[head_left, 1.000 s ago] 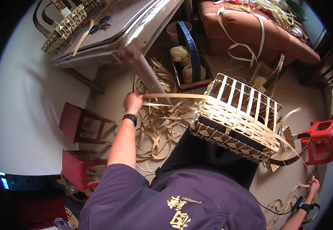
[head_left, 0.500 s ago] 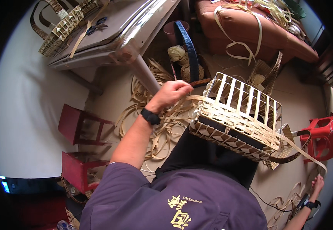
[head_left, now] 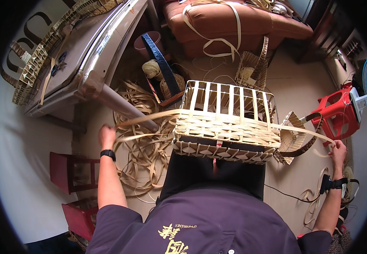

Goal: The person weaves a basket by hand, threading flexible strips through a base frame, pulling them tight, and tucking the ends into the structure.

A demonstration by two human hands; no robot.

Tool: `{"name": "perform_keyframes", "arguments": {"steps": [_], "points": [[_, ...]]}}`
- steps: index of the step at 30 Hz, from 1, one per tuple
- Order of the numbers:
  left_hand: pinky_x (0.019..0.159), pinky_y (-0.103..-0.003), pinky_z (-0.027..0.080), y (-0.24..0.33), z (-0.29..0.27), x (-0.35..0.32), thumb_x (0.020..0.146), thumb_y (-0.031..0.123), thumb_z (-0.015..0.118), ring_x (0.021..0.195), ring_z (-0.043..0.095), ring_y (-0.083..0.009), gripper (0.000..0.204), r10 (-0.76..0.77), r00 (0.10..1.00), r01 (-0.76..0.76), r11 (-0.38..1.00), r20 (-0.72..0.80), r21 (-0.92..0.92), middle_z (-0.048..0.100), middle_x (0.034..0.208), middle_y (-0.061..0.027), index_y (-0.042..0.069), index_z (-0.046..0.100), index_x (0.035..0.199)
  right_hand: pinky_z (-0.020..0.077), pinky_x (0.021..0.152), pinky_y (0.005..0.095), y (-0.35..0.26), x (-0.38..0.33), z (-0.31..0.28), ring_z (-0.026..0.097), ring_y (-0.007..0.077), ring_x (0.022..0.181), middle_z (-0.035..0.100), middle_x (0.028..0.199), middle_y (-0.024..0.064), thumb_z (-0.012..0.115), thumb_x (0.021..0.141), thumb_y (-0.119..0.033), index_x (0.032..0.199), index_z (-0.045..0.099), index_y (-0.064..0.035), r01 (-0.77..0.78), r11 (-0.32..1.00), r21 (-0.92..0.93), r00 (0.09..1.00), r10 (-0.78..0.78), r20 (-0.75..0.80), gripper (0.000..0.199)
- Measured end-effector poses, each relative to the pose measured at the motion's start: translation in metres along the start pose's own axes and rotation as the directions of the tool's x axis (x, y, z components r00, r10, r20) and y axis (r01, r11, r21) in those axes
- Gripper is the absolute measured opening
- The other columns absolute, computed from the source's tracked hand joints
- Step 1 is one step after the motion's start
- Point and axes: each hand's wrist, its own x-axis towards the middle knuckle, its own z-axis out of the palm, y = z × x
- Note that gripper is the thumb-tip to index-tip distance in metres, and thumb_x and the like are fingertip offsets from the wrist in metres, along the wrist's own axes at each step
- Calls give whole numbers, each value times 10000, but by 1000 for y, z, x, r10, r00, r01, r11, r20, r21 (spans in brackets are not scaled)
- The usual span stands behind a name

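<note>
A rectangular basket of pale flat strips on a wire frame rests on my lap. Its lower band is woven close, while upright strips with gaps between them fill the far part. From its left end a flat weaving strip runs out to my left hand, whose fingers are closed on it, slightly blurred. Another length of pale strip leaves the right end, and my right hand pinches it well out to the side. Both arms are spread wide, apart from the basket itself.
Loose strips lie heaped on the floor at left. Beyond them stand a table and a dark box holding twine balls. A smaller basket sits right of my lap, near a red stool. An orange sofa is behind.
My left hand has moved from beside the basket out to the left, drawing the strip with it. My right hand, still on its strip, is higher in view. The view has shifted.
</note>
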Motion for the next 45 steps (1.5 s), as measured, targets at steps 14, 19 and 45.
{"name": "perform_keyframes", "arguments": {"steps": [14, 19, 45], "points": [[765, -349, 555, 341, -60, -79, 1029, 256, 719, 838, 704, -193, 262, 525, 808, -150, 623, 268, -768, 762, 939, -84, 12, 783, 955, 501, 527, 285, 68, 57, 47, 621, 103, 595, 645, 759, 41, 670, 1032, -151, 971, 679, 1, 440, 892, 102, 856, -451, 254, 163], [792, -347, 557, 346, -55, -65, 878, 210, 844, 852, 709, -215, 196, 540, 808, -189, 615, 234, -765, 749, 912, -112, 29, 778, 913, 499, 540, 274, 83, 63, 51, 626, 97, 614, 654, 778, 36, 662, 1044, -162, 984, 684, -2, 450, 877, 169, 810, -480, 336, 172], [915, -394, 542, -127, -11, -75, 990, 157, 696, 1090, 674, -225, 298, -853, 473, 595, 125, 221, -794, 734, 1210, -136, -17, 716, 1232, 488, 610, 216, -82, -61, 121, 650, 67, 714, 698, 875, 13, 621, 1106, -220, 1052, 710, -17, 134, 886, 443, 761, -379, 527, 228]]}}
